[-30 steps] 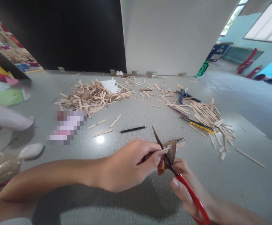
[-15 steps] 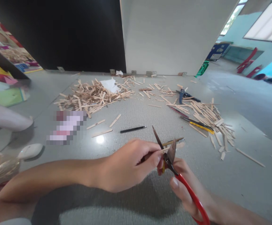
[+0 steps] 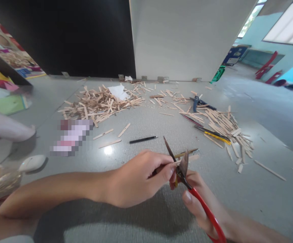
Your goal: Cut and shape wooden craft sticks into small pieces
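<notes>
My left hand (image 3: 141,179) is closed, pinching a flat wooden craft stick (image 3: 194,157) between thumb and fingers. The stick runs between the parted blades of red-handled scissors (image 3: 199,195). My right hand (image 3: 199,202) is wrapped round those scissors, its thumb on the near handle; part of its grip is hidden behind them. Just beyond the blades lies a brownish pen-like tool (image 3: 186,153), partly covered. A black pen (image 3: 143,139) rests on the grey surface ahead of my left hand, with a few loose sticks (image 3: 110,143) to its left.
A large heap of sticks (image 3: 100,104) with white paper (image 3: 118,91) lies at the back left. More sticks (image 3: 219,121), blue-handled pliers (image 3: 195,103) and a yellow cutter (image 3: 217,135) lie right. A white mouse (image 3: 32,163) sits left, near another person's limb (image 3: 7,123). Upright panels (image 3: 186,40) stand behind.
The scissors' blades have drawn slightly closer together round the stick. Both hands stay in nearly the same place.
</notes>
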Available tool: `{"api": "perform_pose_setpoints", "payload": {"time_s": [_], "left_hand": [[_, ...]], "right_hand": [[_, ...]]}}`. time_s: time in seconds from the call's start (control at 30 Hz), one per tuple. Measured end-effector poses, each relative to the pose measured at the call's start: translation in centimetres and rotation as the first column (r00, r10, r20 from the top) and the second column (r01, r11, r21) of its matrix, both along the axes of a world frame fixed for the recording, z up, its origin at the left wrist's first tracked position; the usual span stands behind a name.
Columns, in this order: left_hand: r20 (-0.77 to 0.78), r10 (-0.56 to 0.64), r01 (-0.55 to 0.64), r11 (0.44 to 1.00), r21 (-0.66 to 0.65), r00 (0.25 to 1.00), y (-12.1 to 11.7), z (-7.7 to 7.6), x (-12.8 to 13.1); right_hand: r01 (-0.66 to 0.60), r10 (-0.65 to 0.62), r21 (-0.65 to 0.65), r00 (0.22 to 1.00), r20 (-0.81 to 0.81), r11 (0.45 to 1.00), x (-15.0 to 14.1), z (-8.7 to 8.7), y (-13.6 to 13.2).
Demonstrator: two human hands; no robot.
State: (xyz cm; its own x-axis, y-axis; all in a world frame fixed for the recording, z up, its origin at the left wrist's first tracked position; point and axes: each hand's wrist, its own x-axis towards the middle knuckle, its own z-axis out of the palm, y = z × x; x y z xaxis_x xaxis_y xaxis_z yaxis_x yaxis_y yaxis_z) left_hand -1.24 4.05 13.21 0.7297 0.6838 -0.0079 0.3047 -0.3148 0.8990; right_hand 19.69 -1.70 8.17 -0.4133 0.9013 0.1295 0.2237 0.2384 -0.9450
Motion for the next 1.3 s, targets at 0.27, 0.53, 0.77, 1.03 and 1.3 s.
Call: {"api": "perform_pose_setpoints", "payload": {"time_s": [0.27,0.53,0.77,1.03,1.3], "left_hand": [[-0.015,0.007,-0.007,1.0,0.016,1.0,-0.1,-0.2,0.0],[-0.001,-0.008,0.008,1.0,0.01,1.0,0.0,-0.2,0.0],[-0.002,-0.018,0.018,1.0,-0.003,1.0,0.0,-0.2,-0.1],[0.022,-0.033,0.033,0.999,-0.003,0.999,0.1,-0.1,0.0],[0.022,-0.075,0.076,0.997,-0.032,0.997,0.2,0.1,-0.1]], "right_hand": [[0.003,-0.003,0.023,1.0,0.011,1.0,-0.2,0.4,0.1],[0.011,-0.01,0.032,1.0,-0.02,0.999,-0.2,0.3,0.0],[0.023,-0.024,0.049,1.0,0.019,0.999,-0.3,0.5,0.1],[0.046,-0.05,0.068,0.997,0.055,0.997,-0.1,0.3,-0.1],[0.052,-0.053,0.012,0.998,0.042,0.999,0.0,-0.5,-0.3]]}}
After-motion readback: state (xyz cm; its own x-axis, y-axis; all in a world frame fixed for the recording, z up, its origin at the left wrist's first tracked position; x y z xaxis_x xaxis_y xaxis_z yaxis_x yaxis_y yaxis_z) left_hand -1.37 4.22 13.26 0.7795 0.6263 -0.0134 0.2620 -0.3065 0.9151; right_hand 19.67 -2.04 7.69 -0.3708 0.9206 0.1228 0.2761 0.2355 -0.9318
